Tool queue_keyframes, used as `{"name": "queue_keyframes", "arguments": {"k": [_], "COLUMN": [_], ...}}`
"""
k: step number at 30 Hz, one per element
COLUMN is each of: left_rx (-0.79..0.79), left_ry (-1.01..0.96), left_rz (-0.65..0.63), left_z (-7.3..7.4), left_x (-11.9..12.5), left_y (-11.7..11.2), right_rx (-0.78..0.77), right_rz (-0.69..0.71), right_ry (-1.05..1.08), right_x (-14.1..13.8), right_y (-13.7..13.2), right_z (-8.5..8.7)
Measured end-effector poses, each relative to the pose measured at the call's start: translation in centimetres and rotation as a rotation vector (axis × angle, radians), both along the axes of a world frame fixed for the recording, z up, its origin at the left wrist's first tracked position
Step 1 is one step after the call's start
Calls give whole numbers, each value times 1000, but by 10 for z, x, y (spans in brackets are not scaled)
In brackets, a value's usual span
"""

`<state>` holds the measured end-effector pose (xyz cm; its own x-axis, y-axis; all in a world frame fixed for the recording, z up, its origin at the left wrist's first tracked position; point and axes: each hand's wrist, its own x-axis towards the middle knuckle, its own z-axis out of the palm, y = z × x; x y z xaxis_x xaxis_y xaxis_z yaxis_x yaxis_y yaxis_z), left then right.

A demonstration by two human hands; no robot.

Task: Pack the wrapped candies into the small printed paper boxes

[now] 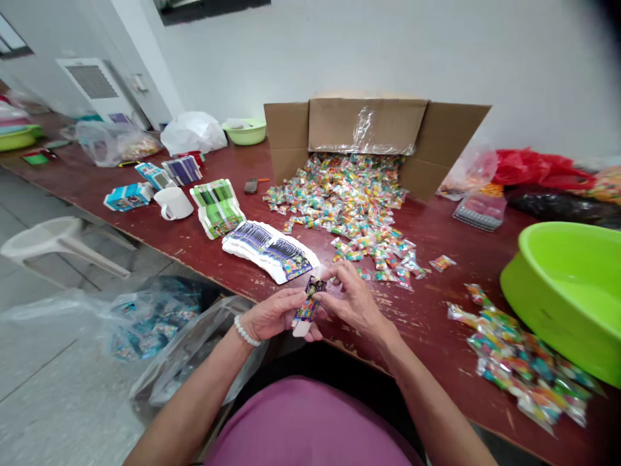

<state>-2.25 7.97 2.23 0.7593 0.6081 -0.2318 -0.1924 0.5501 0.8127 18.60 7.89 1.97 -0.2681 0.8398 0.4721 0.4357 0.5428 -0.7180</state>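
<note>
Between my two hands, at the table's front edge, is a small printed carton (305,310), dark purple with colourful pictures and a white flap at its lower end. My left hand (284,315), with a beaded bracelet at the wrist, grips the carton from the left. The fingers of my right hand (347,298) pinch its upper right part. Just beyond lies a fanned stack of flat purple cartons (272,249). Past it, a heap of small wrapped candy packets (349,200) spills from a cardboard box (369,126) lying open towards me.
A green basin (548,298) stands at the right beside a smaller pile of packets (524,362). On the left are green cartons (218,207), a white mug (173,203) and blue cartons (129,197). Plastic bags (194,362) hang below the edge near a white stool (63,246).
</note>
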Motion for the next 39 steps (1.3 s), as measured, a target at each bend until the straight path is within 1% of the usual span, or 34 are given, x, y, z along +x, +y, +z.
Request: {"name": "queue_keyframes", "arguments": {"k": [4, 6, 10, 12, 13, 14, 17, 19, 21, 23, 26, 27, 28, 29, 30, 32, 33, 34, 36, 37, 39], "left_rx": [-22, -71, -211, -212, -181, -113, 208, 374, 459, 554, 672, 694, 695, 667, 605, 388, 268, 169, 48, 27, 32], "left_ry": [-56, -86, -127, -89, -37, 47, 352, 483, 553, 626, 699, 711, 706, 678, 622, 453, 367, 301, 233, 221, 223], "left_rz": [-21, -32, -61, -33, -2, 49, 276, 417, 511, 597, 733, 749, 704, 587, 409, 11, -129, -200, -221, -208, -181], "left_z": [-4, -8, -13, -13, -12, -12, -13, -16, -19, -17, -6, 0, 6, 11, 14, 15, 13, 10, 2, -2, -6], "left_x": [-1, -1, 1, 5, 8, 11, 18, 20, 18, 14, 9, 8, 7, 6, 5, 5, 5, 6, 7, 7, 7], "left_y": [0, 1, 0, -1, -1, -2, 2, 8, 16, 23, 27, 26, 23, 19, 14, 3, -3, -8, -14, -15, -16], "right_rx": [-3, -19, -72, -85, -86, -83, -67, -80, -104, -117, -129, -127, -120, -109, -94, -74, -75, -88, -155, -207, -343], "right_rz": [44, 55, 61, 61, 56, 47, 31, 52, 74, 71, 34, 21, 14, 14, 21, 57, 81, 103, 143, 160, 196], "right_ry": [10, 35, 131, 152, 153, 153, 154, 161, 161, 152, 136, 126, 110, 92, 72, 38, 28, 21, 23, 30, 45], "right_x": [4, 5, 8, 11, 12, 14, 16, 16, 17, 18, 23, 24, 24, 24, 23, 19, 17, 15, 11, 10, 10], "right_y": [2, 0, -4, -6, -6, -7, -10, -13, -16, -18, -19, -19, -19, -20, -21, -24, -26, -28, -32, -34, -37], "right_z": [3, 4, 0, -3, -5, -6, -8, -7, -6, -6, -6, -6, -5, -4, -3, 1, 3, 5, 8, 10, 13]}}
